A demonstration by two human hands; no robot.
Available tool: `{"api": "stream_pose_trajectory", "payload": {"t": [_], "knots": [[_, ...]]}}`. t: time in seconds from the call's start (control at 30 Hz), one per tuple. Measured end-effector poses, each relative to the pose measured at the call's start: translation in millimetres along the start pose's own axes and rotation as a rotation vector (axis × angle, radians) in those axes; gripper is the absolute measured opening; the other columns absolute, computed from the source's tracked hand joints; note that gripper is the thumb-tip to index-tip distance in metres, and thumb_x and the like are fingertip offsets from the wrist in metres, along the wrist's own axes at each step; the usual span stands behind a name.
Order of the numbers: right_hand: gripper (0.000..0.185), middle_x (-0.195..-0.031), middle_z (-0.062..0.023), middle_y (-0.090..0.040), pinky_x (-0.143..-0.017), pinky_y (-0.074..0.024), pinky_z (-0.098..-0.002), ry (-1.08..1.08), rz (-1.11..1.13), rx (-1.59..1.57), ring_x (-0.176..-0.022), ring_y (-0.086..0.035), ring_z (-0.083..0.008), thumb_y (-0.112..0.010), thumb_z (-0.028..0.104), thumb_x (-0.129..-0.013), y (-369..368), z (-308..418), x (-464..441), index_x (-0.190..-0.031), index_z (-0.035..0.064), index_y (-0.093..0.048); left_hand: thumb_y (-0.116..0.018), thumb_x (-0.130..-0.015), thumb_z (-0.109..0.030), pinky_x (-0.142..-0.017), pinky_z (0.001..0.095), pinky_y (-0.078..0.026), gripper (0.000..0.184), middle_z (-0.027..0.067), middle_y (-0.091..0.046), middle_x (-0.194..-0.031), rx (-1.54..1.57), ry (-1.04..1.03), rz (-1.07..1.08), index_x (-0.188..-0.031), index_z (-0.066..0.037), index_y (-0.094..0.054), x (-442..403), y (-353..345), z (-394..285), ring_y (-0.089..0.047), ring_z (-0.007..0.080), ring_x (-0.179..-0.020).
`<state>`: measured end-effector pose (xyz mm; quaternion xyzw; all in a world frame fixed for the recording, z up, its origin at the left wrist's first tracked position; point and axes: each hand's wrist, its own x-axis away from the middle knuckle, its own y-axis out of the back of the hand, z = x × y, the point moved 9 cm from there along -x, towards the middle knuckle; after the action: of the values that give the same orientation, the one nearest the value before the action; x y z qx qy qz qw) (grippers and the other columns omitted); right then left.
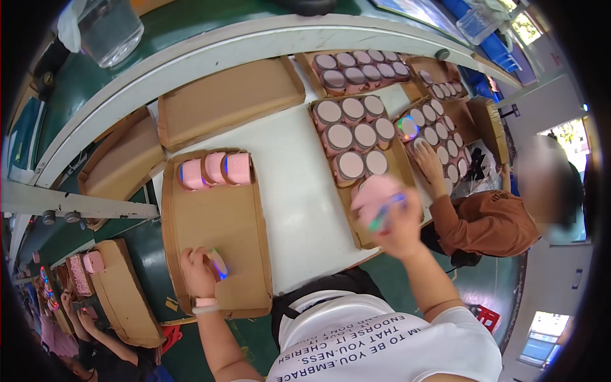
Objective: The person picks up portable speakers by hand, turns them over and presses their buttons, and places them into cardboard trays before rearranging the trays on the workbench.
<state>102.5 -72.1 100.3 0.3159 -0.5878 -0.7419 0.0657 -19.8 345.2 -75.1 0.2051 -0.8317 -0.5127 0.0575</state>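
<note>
My left hand (198, 272) is closed around a small device (218, 263) with a blue and rainbow-lit rim, low over the near part of a shallow cardboard tray (216, 216). At that tray's far end, several pink rounded devices (215, 170) lie side by side, with blue glowing edges and brown strips between them. My right hand (402, 223), blurred by motion, grips a pink device (377, 198) with a blue-green glow. It is over the near end of a second tray (363, 237), where several pink devices with pale round tops (352, 137) stand in rows.
Beyond lie a large cardboard tray (232, 99) and more filled trays (363, 70). On the right, a co-worker in a brown top (490, 223) has a hand on another filled tray (439, 130). A white metal beam (267, 41) crosses above the white table (293, 191).
</note>
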Motion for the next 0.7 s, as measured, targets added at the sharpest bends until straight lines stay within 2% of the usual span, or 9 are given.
{"api": "stream_pose_trajectory", "payload": {"t": [0.07, 0.13, 0.2, 0.3, 0.4, 0.5, 0.6, 0.67, 0.7], "knots": [[0.101, -0.132, -0.0208, -0.033, -0.099, -0.0334, -0.0457, -0.086, -0.537, 0.152, -0.121, -0.037, -0.0371, -0.075, 0.005, -0.055, 87.8, -21.1, -18.4, -0.14, 0.0014, -0.022, -0.05, -0.076, 0.006, -0.092, 0.0422, -0.042, 0.039, 0.0232, -0.045, -0.12, -0.051, 0.046, -0.055, -0.114, -0.003, -0.053, 18.0, 3.6, 0.7, -0.047, 0.0413, -0.109], [0.098, -0.135, -0.0186, -0.031, -0.098, -0.0381, -0.0449, -0.381, -1.008, -0.191, -0.121, -0.038, -0.0341, -0.074, -0.001, -0.057, 152.2, -53.2, -13.2, -0.14, 0.0019, -0.021, -0.054, -0.079, 0.001, -0.094, 0.044, -0.04, 0.043, 0.0251, -0.038, -0.127, 0.083, 0.278, -0.101, -0.121, -0.001, -0.047, 43.6, -4.1, 31.3, -0.043, 0.0416, -0.115], [0.108, -0.128, -0.0143, -0.039, -0.087, -0.0503, -0.04, -0.32, -1.311, -0.435, -0.105, -0.052, -0.0287, -0.074, -0.014, -0.053, 188.4, -68.8, -5.5, -0.141, 0.0108, -0.017, -0.057, -0.079, -0.001, -0.097, 0.044, -0.038, 0.048, 0.0253, -0.036, -0.129, 0.145, 0.285, -0.105, -0.125, -0.002, -0.044, 61.0, -23.9, 38.7, -0.041, 0.0412, -0.117], [0.097, -0.127, -0.0159, -0.04, -0.087, -0.0482, -0.0452, -0.385, -1.156, -0.465, -0.104, -0.051, -0.0297, -0.075, 0.001, -0.065, 172.0, -47.3, -22.0, -0.141, 0.0089, -0.016, -0.065, -0.076, -0.006, -0.099, 0.0443, -0.036, 0.055, 0.0258, -0.034, -0.13, 0.049, 0.271, -0.178, -0.127, -0.003, -0.043, 65.2, -25.8, 7.9, -0.04, 0.0413, -0.118], [0.071, -0.104, -0.0139, -0.052, -0.077, -0.0414, -0.0406, 0.409, -0.417, -0.307, -0.083, -0.054, -0.0269, -0.071, 0.04, -0.073, 127.4, 24.3, -51.3, -0.125, 0.0038, -0.038, -0.07, -0.071, -0.01, -0.098, 0.0462, -0.037, 0.057, 0.0249, -0.034, -0.129, 0.01, 0.298, -0.26, -0.123, -0.003, -0.046, 67.7, -35.1, 28.1, -0.041, 0.0412, -0.118], [0.061, -0.101, -0.0125, -0.056, -0.066, -0.0401, -0.036, 0.407, -0.559, -0.259, -0.075, -0.053, -0.0232, -0.066, 0.044, -0.076, 147.2, -2.5, -20.8, -0.119, 0.0073, -0.043, -0.071, -0.069, -0.009, -0.093, 0.0461, -0.041, 0.056, 0.0228, -0.039, -0.124, 0.043, 0.348, -0.184, -0.119, -0.003, -0.048, 58.5, -31.7, 37.0, -0.045, 0.0397, -0.115], [0.059, -0.117, -0.0213, -0.05, -0.08, -0.0527, -0.0438, -0.061, -1.26, -0.608, -0.096, -0.058, -0.0313, -0.062, 0.014, -0.078, 220.2, -93.1, 11.8, -0.13, 0.0091, -0.033, -0.07, -0.069, -0.006, -0.089, 0.0428, -0.044, 0.053, 0.02, -0.046, -0.119, -0.121, 0.237, -0.134, -0.118, -0.003, -0.048, 43.1, -3.6, -6.5, -0.049, 0.0358, -0.11], [0.077, -0.12, -0.0244, -0.045, -0.091, -0.0489, -0.0506, -0.079, -1.513, -0.305, -0.104, -0.055, -0.0368, -0.062, -0.004, -0.069, 241.2, -105.9, 35.5, -0.135, 0.0089, -0.023, -0.068, -0.071, -0.004, -0.087, 0.041, -0.045, 0.05, 0.018, -0.049, -0.117, -0.207, 0.141, -0.174, -0.117, -0.003, -0.048, 34.9, 15.1, -52.6, -0.05, 0.0329, -0.109], [0.09, -0.121, -0.0246, -0.043, -0.09, -0.05, -0.0498, -0.228, -1.607, -0.446, -0.102, -0.055, -0.0346, -0.063, -0.012, -0.062, 228.7, -112.2, 38.3, -0.137, 0.0094, -0.018, -0.067, -0.073, -0.003, -0.09, 0.0409, -0.044, 0.051, 0.0166, -0.05, -0.117, 0.287, 0.265, -0.165, -0.119, -0.003, -0.046, 31.8, 16.6, -61.3, -0.05, 0.031, -0.109]]}}
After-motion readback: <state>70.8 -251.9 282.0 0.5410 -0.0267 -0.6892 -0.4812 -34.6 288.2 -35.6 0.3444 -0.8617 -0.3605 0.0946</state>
